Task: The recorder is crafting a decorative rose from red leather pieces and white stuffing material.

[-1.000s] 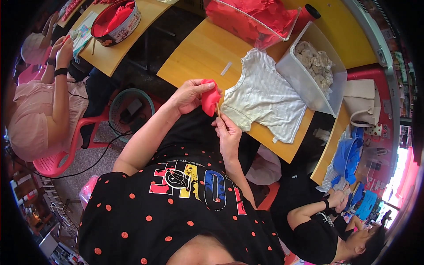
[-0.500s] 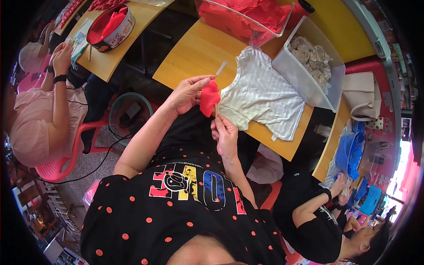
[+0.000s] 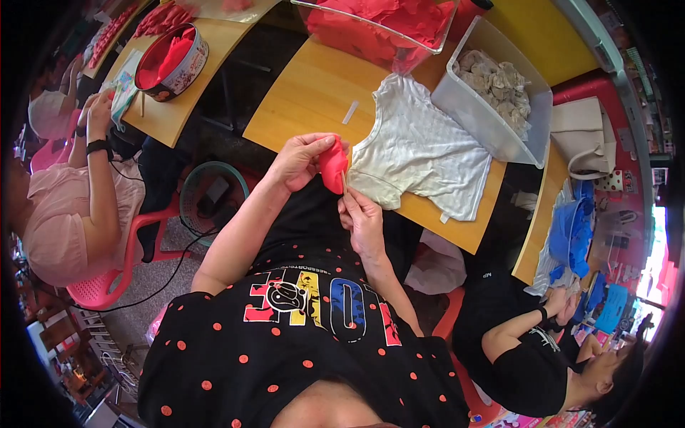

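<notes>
My left hand (image 3: 302, 161) pinches the upper edge of a piece of red cloth (image 3: 332, 170), which bulges as if turned or folded over. My right hand (image 3: 362, 217) is closed on a thin wooden stick (image 3: 345, 182), whose upper end meets the red cloth; whether it goes inside cannot be told. Both hands are in front of the table's near edge. Just beyond them a white short-sleeved shirt (image 3: 424, 153) lies wrinkled on the wooden table (image 3: 300, 93). A small pale strip (image 3: 350, 112) rests left of the shirt.
A clear bin of red pieces (image 3: 378, 28) stands at the back, beside a bin of beige pieces (image 3: 492, 93). A round tin (image 3: 175, 60) sits on the left table. Co-workers sit left and right. A green basket (image 3: 212, 203) is on the floor.
The red cloth has been drawn up and rounded between my hands, and my left fingers have shifted along its top edge. My view has shifted slightly.
</notes>
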The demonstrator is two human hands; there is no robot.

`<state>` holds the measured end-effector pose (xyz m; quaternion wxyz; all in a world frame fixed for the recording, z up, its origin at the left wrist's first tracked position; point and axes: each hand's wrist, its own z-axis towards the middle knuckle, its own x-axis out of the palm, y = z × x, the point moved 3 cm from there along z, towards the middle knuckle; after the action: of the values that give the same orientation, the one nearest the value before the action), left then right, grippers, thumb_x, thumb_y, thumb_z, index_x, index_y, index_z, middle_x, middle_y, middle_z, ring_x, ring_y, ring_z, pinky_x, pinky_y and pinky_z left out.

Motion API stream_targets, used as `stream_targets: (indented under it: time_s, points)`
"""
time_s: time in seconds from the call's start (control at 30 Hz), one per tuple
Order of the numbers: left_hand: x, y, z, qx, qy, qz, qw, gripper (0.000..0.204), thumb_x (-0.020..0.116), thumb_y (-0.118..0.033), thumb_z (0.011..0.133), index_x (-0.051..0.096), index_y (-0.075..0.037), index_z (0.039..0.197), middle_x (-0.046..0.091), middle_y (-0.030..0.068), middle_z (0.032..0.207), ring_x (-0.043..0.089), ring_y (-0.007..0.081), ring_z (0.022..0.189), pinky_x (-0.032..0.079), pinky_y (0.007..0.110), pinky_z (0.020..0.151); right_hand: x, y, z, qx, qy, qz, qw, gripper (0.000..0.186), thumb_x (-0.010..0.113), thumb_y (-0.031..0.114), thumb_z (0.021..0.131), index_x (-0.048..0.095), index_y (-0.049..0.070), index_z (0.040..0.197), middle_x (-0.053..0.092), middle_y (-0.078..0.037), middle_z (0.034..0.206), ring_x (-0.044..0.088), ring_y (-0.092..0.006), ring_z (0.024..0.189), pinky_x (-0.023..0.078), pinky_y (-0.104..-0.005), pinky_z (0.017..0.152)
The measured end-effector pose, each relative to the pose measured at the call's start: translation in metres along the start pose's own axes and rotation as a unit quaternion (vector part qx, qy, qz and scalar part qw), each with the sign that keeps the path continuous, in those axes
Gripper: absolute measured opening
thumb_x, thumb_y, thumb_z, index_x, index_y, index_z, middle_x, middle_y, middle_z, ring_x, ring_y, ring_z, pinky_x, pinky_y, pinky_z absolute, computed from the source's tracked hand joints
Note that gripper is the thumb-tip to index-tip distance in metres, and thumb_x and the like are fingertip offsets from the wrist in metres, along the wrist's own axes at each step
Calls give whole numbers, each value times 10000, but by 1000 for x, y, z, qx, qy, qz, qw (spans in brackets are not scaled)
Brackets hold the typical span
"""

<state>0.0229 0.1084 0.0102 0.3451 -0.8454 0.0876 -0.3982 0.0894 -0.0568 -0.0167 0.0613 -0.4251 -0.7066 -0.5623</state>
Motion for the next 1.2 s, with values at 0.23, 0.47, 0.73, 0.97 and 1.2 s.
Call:
stream_targets:
  time_s: [0.23,0.47,0.73,0.97,1.2]
  points:
    - [-2,1,-3,-16,8,17,1000,293,604,-212,899,594,10,1090,654,147,1045,637,225,977,532,358,844,6,2,-4,15,-10,-60,998,244,537,137,941,607,17,1141,524,8,716,324,-21,486,238,-167,430]
    - [4,8,-8,-27,68,-46,996,324,582,-266,913,598,1,1095,653,118,1057,634,212,976,529,359,837,5,-2,-7,2,10,81,997,242,535,140,939,610,31,1142,523,5,729,300,-20,482,223,-165,428]
    - [1,5,-6,-2,21,-36,999,289,592,-232,908,604,6,1072,659,128,1034,636,221,977,532,361,842,0,-2,-5,28,22,37,999,249,539,146,938,603,26,1147,527,4,730,311,-21,485,229,-164,435]
    - [2,9,-13,14,-6,21,1000,283,594,-200,909,604,27,1077,657,140,1014,638,213,940,538,355,817,3,-3,-10,17,10,58,998,266,542,166,940,601,20,1154,519,18,722,314,-17,488,232,-169,437]
    - [19,0,-18,35,-1,-2,999,251,606,-182,898,613,26,1039,662,144,975,638,218,930,542,350,797,6,1,-9,9,30,85,996,242,539,161,938,616,32,1129,519,15,735,299,-22,489,228,-177,445]
